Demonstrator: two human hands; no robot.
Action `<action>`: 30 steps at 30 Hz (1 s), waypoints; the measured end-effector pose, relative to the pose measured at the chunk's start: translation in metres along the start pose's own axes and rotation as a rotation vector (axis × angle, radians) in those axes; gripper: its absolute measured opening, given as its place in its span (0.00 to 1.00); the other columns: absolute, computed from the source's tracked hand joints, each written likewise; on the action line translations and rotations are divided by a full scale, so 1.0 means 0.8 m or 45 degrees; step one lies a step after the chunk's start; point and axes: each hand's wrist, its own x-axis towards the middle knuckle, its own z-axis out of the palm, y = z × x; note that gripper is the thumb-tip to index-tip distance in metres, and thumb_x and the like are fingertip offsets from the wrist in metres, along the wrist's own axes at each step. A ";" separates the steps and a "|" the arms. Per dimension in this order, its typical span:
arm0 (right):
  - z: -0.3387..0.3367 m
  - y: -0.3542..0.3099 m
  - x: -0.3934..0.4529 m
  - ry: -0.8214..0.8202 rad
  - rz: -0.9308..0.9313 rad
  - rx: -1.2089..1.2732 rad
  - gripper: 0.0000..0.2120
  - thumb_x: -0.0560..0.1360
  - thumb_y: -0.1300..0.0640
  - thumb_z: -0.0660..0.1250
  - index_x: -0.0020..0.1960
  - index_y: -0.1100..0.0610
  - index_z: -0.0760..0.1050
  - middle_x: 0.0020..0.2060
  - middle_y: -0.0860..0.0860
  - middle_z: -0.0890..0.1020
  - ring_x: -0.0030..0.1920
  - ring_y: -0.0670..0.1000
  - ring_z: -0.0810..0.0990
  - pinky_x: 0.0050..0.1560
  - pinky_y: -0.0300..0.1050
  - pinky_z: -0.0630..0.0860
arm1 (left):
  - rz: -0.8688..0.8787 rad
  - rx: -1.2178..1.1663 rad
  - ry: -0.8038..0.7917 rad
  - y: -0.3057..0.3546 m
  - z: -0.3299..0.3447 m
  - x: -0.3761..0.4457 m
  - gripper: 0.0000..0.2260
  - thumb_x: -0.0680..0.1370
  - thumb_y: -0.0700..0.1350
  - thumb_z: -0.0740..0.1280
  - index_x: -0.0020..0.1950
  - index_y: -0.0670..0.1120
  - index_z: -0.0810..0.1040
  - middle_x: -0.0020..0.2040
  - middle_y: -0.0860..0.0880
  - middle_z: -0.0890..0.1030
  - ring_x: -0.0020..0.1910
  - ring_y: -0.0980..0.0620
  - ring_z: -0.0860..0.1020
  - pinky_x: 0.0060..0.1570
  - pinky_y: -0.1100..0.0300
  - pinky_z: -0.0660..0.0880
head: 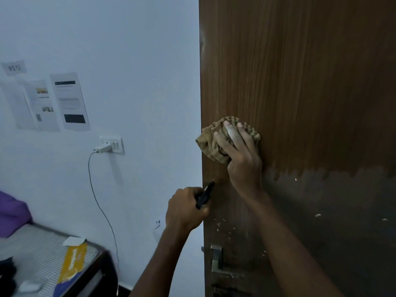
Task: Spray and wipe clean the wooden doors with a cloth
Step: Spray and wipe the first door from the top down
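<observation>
- Door [300, 82]: brown wood-grain panel filling the right of the view, its left edge against the white wall [139, 61]. The metal handle [216, 261] sits low on that edge.
- Cloth [216, 142]: a crumpled tan rag, pressed on the door at mid height, right at the left edge.
- Right hand [242, 159]: palm over the cloth, fingers [231, 133] straight and slightly spread, holding it flat to the wood.
- Left hand [186, 211]: lower and nearer, just left of the door edge, fingers curled round a black spray head [204, 195]. Its nozzle points at the door; the bottle itself is hidden.
- Surface condition: the upper half reads an even warm brown. Below the cloth, a duller grey band with a ragged top line runs to the right. Pale flecks lie scattered below it, towards the handle.
- Whether that band is wet spray or dirt cannot be told.
- Judgement on progress: wiping is under way at mid height on the left edge. The lower half, with its flecks and the area round the handle, appears outstanding.
- Only one door is in view; nothing can be said of any others.
</observation>
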 end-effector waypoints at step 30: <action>0.019 -0.010 -0.148 -0.026 0.145 -0.313 0.19 0.87 0.59 0.59 0.75 0.47 0.75 0.73 0.55 0.74 0.73 0.60 0.71 0.76 0.59 0.61 | 0.209 -0.502 0.145 0.002 0.010 0.010 0.17 0.80 0.48 0.68 0.31 0.48 0.73 0.25 0.50 0.70 0.24 0.52 0.65 0.28 0.60 0.60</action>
